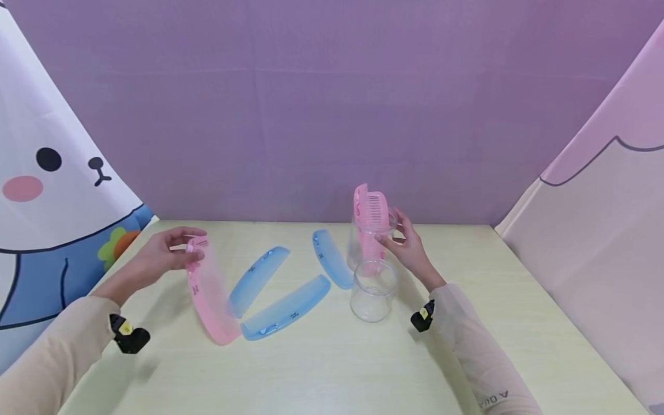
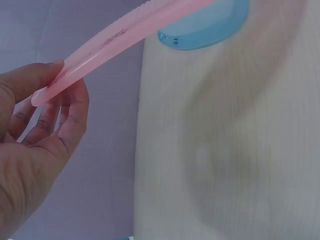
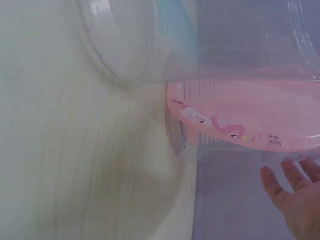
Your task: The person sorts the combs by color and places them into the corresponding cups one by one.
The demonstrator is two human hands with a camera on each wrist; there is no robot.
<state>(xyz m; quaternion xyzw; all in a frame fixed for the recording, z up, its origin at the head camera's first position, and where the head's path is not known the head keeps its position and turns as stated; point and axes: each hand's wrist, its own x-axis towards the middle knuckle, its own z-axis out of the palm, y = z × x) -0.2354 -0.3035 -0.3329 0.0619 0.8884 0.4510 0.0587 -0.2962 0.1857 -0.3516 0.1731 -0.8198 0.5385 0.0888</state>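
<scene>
My left hand [image 1: 173, 252] pinches one end of a pink comb [image 1: 210, 291] between thumb and fingers; the comb slants down towards the table. In the left wrist view, the thumb lies on one face of this comb [image 2: 110, 47] and fingers are behind it. At the right, two pink combs [image 1: 372, 213] stand upright in a clear jar [image 1: 354, 251]. My right hand [image 1: 410, 245] holds this jar near its rim, thumb in front and fingers at the far side. The right wrist view shows the fingers [image 3: 295, 175] beside the jar wall, with a flamingo-printed comb [image 3: 240, 117] inside.
Three blue combs lie on the table: one at the left [image 1: 257, 279], one in front [image 1: 285, 308] and one [image 1: 332, 259] beside the jars. A second clear jar [image 1: 372, 305] stands just in front of the first. A purple cloth [image 1: 321, 115] hangs behind the table.
</scene>
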